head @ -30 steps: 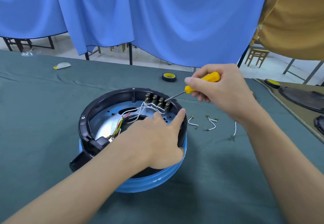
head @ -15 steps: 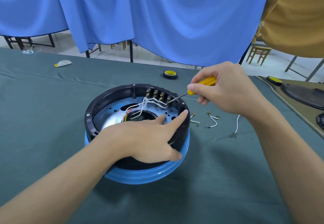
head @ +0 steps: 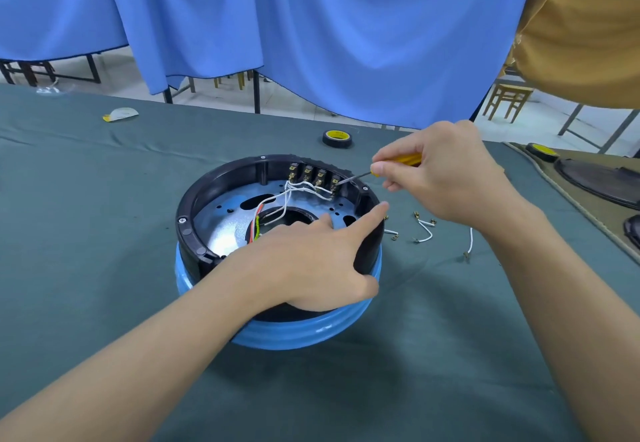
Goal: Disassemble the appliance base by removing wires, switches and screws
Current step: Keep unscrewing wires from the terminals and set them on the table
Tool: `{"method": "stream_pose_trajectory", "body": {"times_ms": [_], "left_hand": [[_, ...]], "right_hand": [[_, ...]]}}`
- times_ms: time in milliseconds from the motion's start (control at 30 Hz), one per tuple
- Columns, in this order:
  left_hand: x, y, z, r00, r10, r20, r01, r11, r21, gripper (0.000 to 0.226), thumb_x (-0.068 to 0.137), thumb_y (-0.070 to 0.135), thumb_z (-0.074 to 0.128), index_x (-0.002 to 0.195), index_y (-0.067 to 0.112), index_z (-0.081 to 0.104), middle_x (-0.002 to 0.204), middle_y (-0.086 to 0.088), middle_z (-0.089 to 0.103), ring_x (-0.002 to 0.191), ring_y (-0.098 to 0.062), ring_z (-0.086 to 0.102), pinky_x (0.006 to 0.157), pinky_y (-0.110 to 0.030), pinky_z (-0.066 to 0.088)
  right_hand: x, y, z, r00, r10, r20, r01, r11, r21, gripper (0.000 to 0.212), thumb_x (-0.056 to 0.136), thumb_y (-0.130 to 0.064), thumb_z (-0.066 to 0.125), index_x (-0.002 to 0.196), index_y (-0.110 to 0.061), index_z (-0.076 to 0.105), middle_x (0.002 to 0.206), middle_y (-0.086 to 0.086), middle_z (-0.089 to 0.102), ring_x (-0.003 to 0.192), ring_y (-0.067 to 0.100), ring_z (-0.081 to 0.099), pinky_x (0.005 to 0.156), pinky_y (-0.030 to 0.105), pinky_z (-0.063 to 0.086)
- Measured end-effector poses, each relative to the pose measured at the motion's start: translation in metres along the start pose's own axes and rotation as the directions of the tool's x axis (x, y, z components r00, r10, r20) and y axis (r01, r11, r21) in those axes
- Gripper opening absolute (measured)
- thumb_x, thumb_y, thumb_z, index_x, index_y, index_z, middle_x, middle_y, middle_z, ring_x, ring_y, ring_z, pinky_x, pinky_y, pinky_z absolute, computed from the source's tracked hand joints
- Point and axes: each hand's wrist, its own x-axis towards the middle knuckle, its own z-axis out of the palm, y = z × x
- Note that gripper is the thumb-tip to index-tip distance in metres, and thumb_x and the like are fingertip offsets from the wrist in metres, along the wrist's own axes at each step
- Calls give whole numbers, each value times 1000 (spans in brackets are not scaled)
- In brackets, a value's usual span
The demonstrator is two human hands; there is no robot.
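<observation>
We see a bright, evenly lit scene; soft light comes from overhead and from the pale floor behind the blue curtain (head: 346, 26). Shadows are faint and diffuse. One pools on the green cloth (head: 104, 234) in front of the appliance base (head: 287, 336), another lies under the left hand (head: 311, 261). A small white glare streak sits on the base's blue band, and the metal plate (head: 221, 230) inside throws back pale patches. The wide lens bows the table's far edge and swells our forearms toward the lower corners. The right hand (head: 450, 178) and screwdriver (head: 405, 159) look slightly smeared, and the switches (head: 311, 175) lack fine detail.
</observation>
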Motion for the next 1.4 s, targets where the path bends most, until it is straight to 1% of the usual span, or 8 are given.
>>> {"method": "stream_pose_trajectory", "body": {"times_ms": [233,367,433,533,767,1067,1200,1400], "left_hand": [[0,-1,1,999,-29,36,30,999,-28,81,82,75,37,127,67,-29,162,-13,1,141,-37,29,106,-45,28],[2,0,3,1000,-22,15,22,1000,-10,82,88,61,41,132,61,-28,160,-18,8,133,-39,39,100,-45,34],[3,-1,2,1000,-22,19,22,1000,-16,82,90,57,42,133,60,-28,160,-19,8,130,-40,41,98,-44,35],[2,-1,2,1000,-17,24,18,1000,-17,82,90,53,41,133,60,-28,159,-19,10,126,-40,44,97,-43,38],[3,0,1,999,-18,33,19,999,-34,81,91,51,42,132,62,-27,160,-20,8,129,-39,41,94,-40,35],[1,-1,1,999,-8,39,10,999,-45,81,91,50,42,131,62,-27,159,-20,11,125,-39,43,98,-44,38],[3,-1,1,999,-9,33,10,999,-36,81,91,50,42,132,62,-27,159,-19,11,127,-39,42,96,-42,37],[2,-1,1,1000,-3,31,4,999,-32,81,91,50,42,135,59,-26,157,-20,14,125,-40,44,99,-43,38]], "right_hand": [[0,-3,0,998,-12,66,21,991,-134,13,89,-22,66,87,-18,79,53,-8,66,56,13,53,67,6,40],[0,-1,4,996,14,93,3,984,-179,15,90,-22,66,98,-17,78,53,-22,59,67,15,47,73,25,40],[1,0,6,996,9,87,9,980,-198,16,91,-21,65,100,-16,78,81,-8,74,73,18,47,67,23,33],[2,1,7,997,6,81,11,979,-202,16,90,-18,64,95,-16,79,82,9,75,70,30,53,68,32,45],[17,11,5,992,11,125,9,987,-159,15,89,-12,63,86,-8,77,79,20,69,57,20,40,54,16,37],[26,12,4,987,65,146,-48,992,-115,17,90,-14,62,88,-15,79,76,4,73,50,-7,50,51,3,36],[19,9,5,993,4,118,17,985,-171,18,91,-15,60,86,-13,78,76,12,72,60,21,51,52,18,37],[1,5,12,988,-128,84,148,937,-317,24,94,-18,55,87,-4,73,69,20,64,66,35,52,67,40,47]]}}
